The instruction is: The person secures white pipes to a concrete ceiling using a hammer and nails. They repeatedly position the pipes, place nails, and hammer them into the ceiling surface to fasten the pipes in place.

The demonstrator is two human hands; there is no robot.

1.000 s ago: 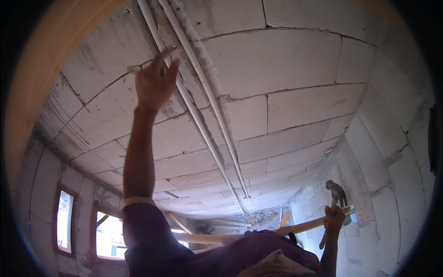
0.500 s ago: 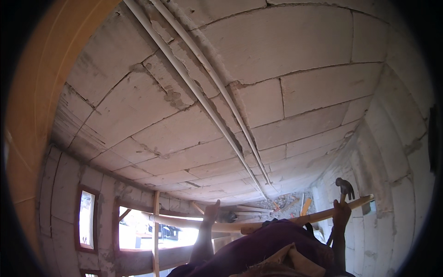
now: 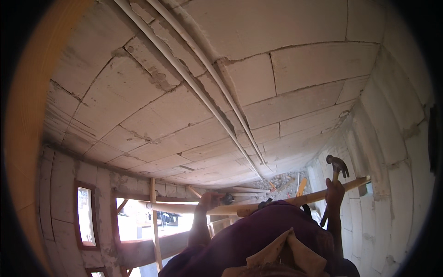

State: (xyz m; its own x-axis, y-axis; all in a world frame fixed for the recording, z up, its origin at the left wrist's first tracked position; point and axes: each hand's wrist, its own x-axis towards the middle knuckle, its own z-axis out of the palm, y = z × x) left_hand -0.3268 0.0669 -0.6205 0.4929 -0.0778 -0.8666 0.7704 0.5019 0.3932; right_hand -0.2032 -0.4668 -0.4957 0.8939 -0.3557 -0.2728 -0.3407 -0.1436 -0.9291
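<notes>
In my right hand (image 3: 335,188) is a claw hammer (image 3: 338,167), gripped by its wooden handle and held upright with the dark head above my fist. A long wooden beam (image 3: 314,196) runs across in front of my body and ends at the right wall. My left hand (image 3: 211,200) is raised just above this beam, on the window side. Its fingers are small and dim here, so their pose and anything between them do not show clearly.
Pale block wall (image 3: 249,78) fills the upper view, with two pipes (image 3: 198,87) set along it. On the left, a thin wooden post (image 3: 154,221) crosses a bright window opening (image 3: 180,221). Rubble and wood scraps (image 3: 288,184) lie beyond the beam. An orange-yellow wooden surface (image 3: 27,115) borders the left edge.
My left hand has turned from pointing upward to bending toward the right, and sits slightly higher in view. The hammer and right hand have risen slightly. The whole view has tilted.
</notes>
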